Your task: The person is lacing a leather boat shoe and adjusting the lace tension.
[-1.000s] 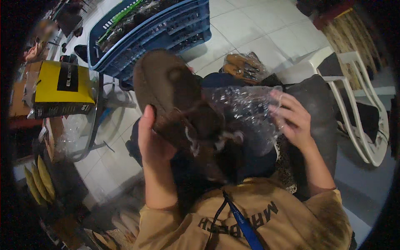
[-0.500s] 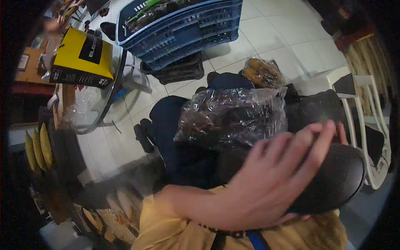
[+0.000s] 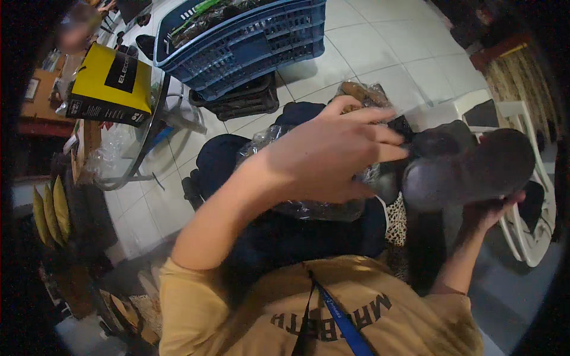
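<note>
My right hand point(image 3: 491, 212) grips a dark brown shoe point(image 3: 475, 169) from below, holding it up at the right with its sole turned toward me. My left hand point(image 3: 332, 155) reaches across my body, back of the hand up, and its fingertips meet the shoe's near end. The thumb is hidden, so its grip cannot be judged. Under the left hand, a crinkled clear plastic bag point(image 3: 314, 209) lies on my dark-trousered lap.
A blue plastic crate point(image 3: 249, 41) sits on a black crate point(image 3: 244, 102) on the white tiled floor ahead. A yellow box point(image 3: 110, 86) rests on a glass table point(image 3: 127, 169) at left. A white plastic chair point(image 3: 537, 240) stands at right. Another bagged pair of brown shoes point(image 3: 363, 92) lies beyond my knees.
The shoe has passed from my left hand to my right hand and swung to the right. My right hand let go of the plastic bag, which now rests on my lap.
</note>
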Demonstrator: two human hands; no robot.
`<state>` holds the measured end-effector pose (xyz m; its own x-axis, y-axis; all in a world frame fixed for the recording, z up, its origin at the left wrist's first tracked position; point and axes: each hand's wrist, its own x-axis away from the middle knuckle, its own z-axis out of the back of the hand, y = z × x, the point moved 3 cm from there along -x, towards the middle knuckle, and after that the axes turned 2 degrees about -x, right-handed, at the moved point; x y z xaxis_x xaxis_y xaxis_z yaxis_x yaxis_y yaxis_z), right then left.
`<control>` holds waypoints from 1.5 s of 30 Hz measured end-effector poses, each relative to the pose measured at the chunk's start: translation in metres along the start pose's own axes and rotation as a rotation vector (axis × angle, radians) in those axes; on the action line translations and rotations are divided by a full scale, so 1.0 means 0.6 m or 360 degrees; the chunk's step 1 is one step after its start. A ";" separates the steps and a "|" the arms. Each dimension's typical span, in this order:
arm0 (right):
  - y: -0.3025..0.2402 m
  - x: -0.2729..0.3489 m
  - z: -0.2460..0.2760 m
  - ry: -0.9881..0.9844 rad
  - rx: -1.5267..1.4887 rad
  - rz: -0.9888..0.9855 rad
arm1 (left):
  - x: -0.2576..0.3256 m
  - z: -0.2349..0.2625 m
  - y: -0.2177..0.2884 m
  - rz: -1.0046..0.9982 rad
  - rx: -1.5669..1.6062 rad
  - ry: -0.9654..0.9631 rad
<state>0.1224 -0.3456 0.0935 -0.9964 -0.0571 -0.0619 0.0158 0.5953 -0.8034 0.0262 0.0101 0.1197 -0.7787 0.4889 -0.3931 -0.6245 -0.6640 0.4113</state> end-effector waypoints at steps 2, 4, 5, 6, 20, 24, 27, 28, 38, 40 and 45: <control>0.010 -0.018 -0.010 0.0075 -0.0162 0.0008 | 0.003 -0.002 -0.011 -0.0023 -0.0074 -0.0262; 0.034 -0.024 -0.055 0.0304 -0.0159 -0.0040 | 0.008 0.001 -0.010 0.0011 -0.0232 -0.0451; 0.043 -0.022 -0.067 0.0539 -0.0144 -0.0080 | 0.010 0.005 -0.007 0.0011 -0.0232 -0.0460; 0.052 -0.025 -0.052 0.0545 -0.0148 -0.0085 | 0.010 0.012 -0.002 -0.0020 -0.0169 -0.0332; 0.078 0.023 -0.128 0.0410 -0.0168 -0.0129 | -0.002 0.063 -0.003 -0.0150 0.0776 -0.0064; 0.086 0.025 -0.036 0.0143 -0.0185 -0.0351 | -0.007 0.061 -0.001 -0.0128 0.0882 -0.0077; 0.095 0.038 -0.045 -0.0110 -0.0166 -0.0416 | -0.023 0.047 -0.004 -0.0207 0.0955 0.0016; 0.098 0.046 -0.062 -0.0006 -0.0101 -0.0371 | -0.029 0.046 0.002 -0.0261 0.0895 0.0061; 0.102 0.062 -0.086 -0.0518 -0.0353 -0.0464 | -0.032 0.073 0.009 -0.0149 0.0614 0.0021; 0.098 0.068 -0.085 -0.0274 -0.0242 -0.0184 | -0.027 0.066 0.003 -0.0173 0.0613 0.0169; 0.085 0.048 -0.053 -0.0553 -0.0326 -0.0184 | -0.014 0.055 0.017 -0.0198 0.0543 0.0637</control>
<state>0.0920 -0.2915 0.0696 -0.9029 -0.3791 -0.2025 -0.1462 0.7140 -0.6847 0.0246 0.0179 0.1541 -0.6557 0.2540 -0.7110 -0.7463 -0.3608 0.5593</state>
